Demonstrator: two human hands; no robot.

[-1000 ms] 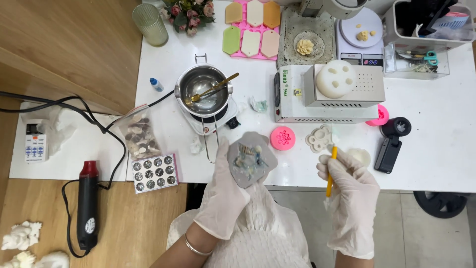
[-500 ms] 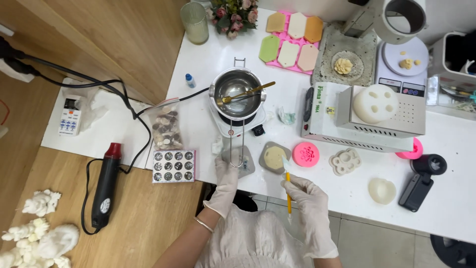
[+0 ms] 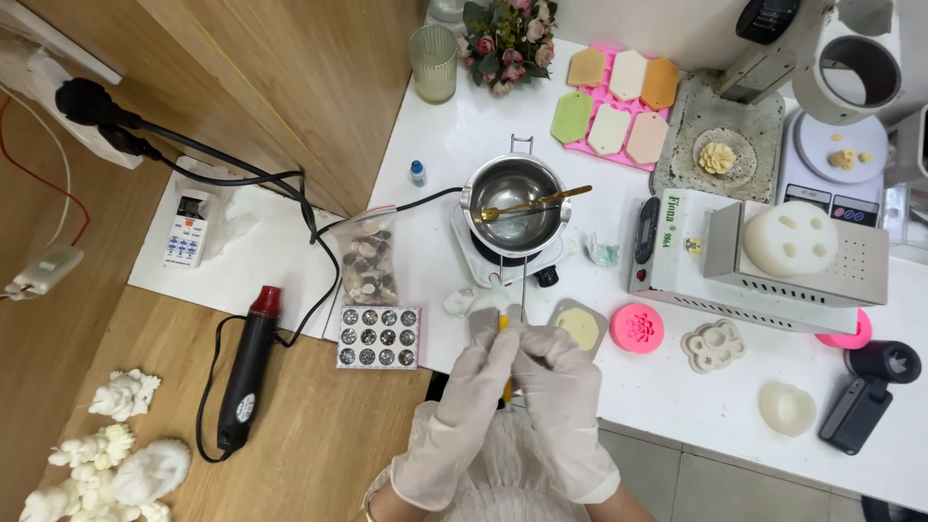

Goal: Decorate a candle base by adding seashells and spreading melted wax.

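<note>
Counts: pink tray (image 3: 619, 97) with six hexagonal bars; one steel pot (image 3: 515, 205) on a small hotplate, a gold spoon (image 3: 530, 205) laid across it; clear box (image 3: 378, 337) with twelve round inserts; one bag of shells (image 3: 367, 259).

Hands: both gloved, met at the table edge. Left hand (image 3: 471, 406) and right hand (image 3: 561, 391) are curled closed together round a thin yellow stick (image 3: 505, 329), upright between them. Grey mould (image 3: 578, 327) with cream fill sits just beside the right hand.

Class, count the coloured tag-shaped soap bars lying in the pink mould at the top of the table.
6, in two rows on the pink mould: top row tan, cream, orange; bottom row green, cream, peach. None appears hidden.
</note>
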